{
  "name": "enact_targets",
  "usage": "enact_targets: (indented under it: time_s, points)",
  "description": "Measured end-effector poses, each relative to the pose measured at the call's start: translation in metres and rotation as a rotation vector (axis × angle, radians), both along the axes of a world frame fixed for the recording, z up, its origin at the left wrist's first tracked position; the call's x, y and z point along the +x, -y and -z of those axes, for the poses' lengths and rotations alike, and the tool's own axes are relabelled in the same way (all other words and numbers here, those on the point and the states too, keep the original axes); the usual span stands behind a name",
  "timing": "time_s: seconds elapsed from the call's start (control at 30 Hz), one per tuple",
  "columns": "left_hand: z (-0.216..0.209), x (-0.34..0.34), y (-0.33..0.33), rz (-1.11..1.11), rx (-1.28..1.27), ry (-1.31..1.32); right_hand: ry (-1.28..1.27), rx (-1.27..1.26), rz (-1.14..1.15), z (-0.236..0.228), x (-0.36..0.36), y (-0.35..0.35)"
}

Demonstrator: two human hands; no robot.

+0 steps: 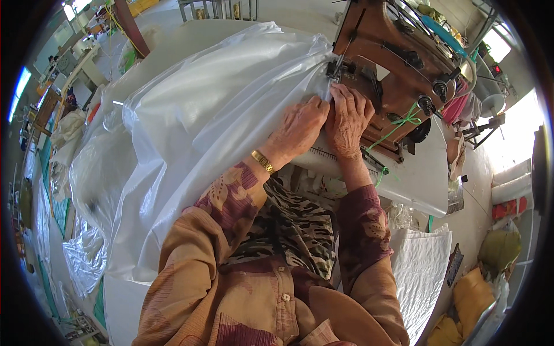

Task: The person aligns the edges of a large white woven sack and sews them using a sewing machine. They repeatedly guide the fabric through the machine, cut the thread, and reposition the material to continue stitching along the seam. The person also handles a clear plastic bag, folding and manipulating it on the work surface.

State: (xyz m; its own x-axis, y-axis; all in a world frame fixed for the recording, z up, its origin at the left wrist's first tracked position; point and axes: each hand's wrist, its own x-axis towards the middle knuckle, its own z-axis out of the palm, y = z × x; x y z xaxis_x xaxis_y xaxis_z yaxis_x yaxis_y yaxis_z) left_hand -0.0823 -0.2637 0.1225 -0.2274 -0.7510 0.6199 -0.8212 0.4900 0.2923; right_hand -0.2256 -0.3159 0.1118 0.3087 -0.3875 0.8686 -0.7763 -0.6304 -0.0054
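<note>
A large sheet of shiny white plastic-like fabric [190, 109] spreads over the table to the left and gathers toward the needle area of a brown sewing machine [398, 34]. My left hand [300, 127], with a gold watch [263, 162] at its wrist, is closed on the sheet's edge just in front of the presser foot [333, 70]. Right beside it, my right hand [348, 118] lies with bent fingers at the same edge, its fingertips close to the foot. The hands nearly touch. What sits under the right fingers is mostly hidden.
A green string [407, 118] is tied on the machine. The white table edge [415, 190] runs along the right. Folded white sheeting [421, 271] hangs below it, with yellow cloth bundles [470, 297] on the floor. Crumpled clear plastic [86, 254] lies at the left.
</note>
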Motion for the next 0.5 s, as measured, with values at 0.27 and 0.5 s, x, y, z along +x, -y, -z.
enact_targets:
  time_s: [0.27,0.5]
  points:
    - [-0.016,-0.004,0.002,-0.035,-0.023,0.035,-0.036,0.011,0.060,0.000,-0.002,-0.002]
    - [-0.016,0.000,0.005,-0.045,-0.086,0.056,-0.046,0.004,0.053,0.000,0.002,-0.004]
